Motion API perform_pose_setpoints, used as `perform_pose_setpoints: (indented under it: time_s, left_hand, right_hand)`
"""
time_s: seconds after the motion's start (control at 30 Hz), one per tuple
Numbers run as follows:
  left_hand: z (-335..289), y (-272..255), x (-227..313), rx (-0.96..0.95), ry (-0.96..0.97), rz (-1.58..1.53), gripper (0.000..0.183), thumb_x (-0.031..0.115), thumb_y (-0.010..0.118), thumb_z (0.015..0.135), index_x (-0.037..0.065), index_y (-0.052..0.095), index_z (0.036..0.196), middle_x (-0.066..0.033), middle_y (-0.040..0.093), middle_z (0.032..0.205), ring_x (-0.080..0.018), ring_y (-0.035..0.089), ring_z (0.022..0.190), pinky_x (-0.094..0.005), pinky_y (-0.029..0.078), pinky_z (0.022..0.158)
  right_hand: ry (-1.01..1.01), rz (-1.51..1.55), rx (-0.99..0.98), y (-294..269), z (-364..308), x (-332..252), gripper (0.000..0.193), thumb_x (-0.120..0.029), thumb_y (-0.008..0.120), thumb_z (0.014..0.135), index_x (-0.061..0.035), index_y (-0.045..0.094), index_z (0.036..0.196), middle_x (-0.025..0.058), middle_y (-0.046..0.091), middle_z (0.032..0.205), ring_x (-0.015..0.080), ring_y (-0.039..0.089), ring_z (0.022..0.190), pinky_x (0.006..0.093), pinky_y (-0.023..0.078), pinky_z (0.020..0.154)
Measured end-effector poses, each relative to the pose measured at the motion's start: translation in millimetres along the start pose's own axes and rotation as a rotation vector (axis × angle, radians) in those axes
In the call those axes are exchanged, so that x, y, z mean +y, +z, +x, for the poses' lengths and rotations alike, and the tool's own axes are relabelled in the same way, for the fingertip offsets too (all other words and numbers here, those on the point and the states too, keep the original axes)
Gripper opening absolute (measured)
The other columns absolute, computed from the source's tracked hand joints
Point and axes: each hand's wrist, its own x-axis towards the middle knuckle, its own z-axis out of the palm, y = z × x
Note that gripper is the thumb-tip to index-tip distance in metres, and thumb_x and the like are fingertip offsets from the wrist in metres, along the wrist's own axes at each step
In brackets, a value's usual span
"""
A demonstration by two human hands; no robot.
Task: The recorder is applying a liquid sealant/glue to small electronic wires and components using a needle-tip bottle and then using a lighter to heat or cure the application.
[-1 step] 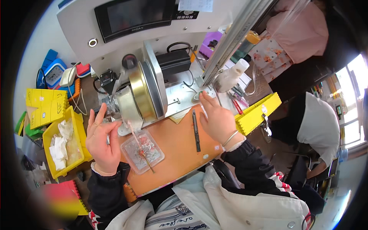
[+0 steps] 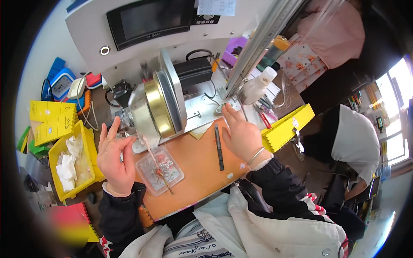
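Note:
At the front of a bench machine, my left hand [image 2: 115,155] pinches thumb and forefinger together beside a silver and gold drum [image 2: 158,107]; its other fingers are raised. What lies in the pinch is too small to make out. A clear plastic tray [image 2: 151,184] of tiny clear pieces sits just right of that hand, with a thin stick [image 2: 165,181] lying across it. My right hand [image 2: 243,138] holds nothing. Its outstretched fingertips touch or hover just by a small round button [image 2: 218,111] on the machine's metal base. A dark pen-like tool [image 2: 219,148] lies between the hands.
A yellow bin [image 2: 91,161] with crumpled white tissue stands left. A white squeeze bottle [image 2: 254,89], a yellow tray [image 2: 289,127] and red-handled tweezers [image 2: 265,120] are at right. A metal rail [image 2: 258,51] rises behind. Two other people are nearby at right.
A dark round piece above the drum, sharp earlier, is now a faint blur. The view has shifted slightly. Both hands keep almost the same pose.

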Motion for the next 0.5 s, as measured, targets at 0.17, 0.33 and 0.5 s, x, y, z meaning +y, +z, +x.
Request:
perform_pose_setpoints:
  time_s: [0.17,0.33,0.5]
  left_hand:
    - [-3,-4,-1,-0.001,0.017,0.001,0.008,-0.006,0.056,0.087,0.001,0.060,0.086,-0.0165,0.065,0.091,-0.0407,0.060,0.119,-0.0573,0.036,0.109]
    - [-2,-5,2,0.002,0.011,-0.021,0.008,-0.006,0.056,0.087,0.001,0.060,0.087,-0.0163,0.065,0.090,-0.0396,0.060,0.119,-0.0567,0.035,0.110]
    - [2,-5,6,0.048,0.018,-0.029,0.013,-0.009,0.061,0.080,0.003,0.062,0.085,-0.0136,0.065,0.083,-0.0376,0.063,0.115,-0.0560,0.038,0.107]
  right_hand:
    - [-0.031,0.064,0.081,11,-8,1,0.062,-0.025,0.058,0.089,-0.0064,0.040,0.146,0.0110,0.042,0.150,0.0320,0.068,0.090,0.0419,0.057,0.073]
    - [0.005,0.210,0.169,9,-27,-14,0.067,-0.022,0.062,0.087,-0.0090,0.037,0.147,0.0155,0.039,0.150,0.0359,0.067,0.091,0.0419,0.056,0.074]
    - [0.043,0.316,0.225,21,-33,-16,0.068,-0.019,0.065,0.084,-0.0116,0.040,0.146,0.0160,0.038,0.151,0.0353,0.066,0.099,0.0404,0.056,0.077]
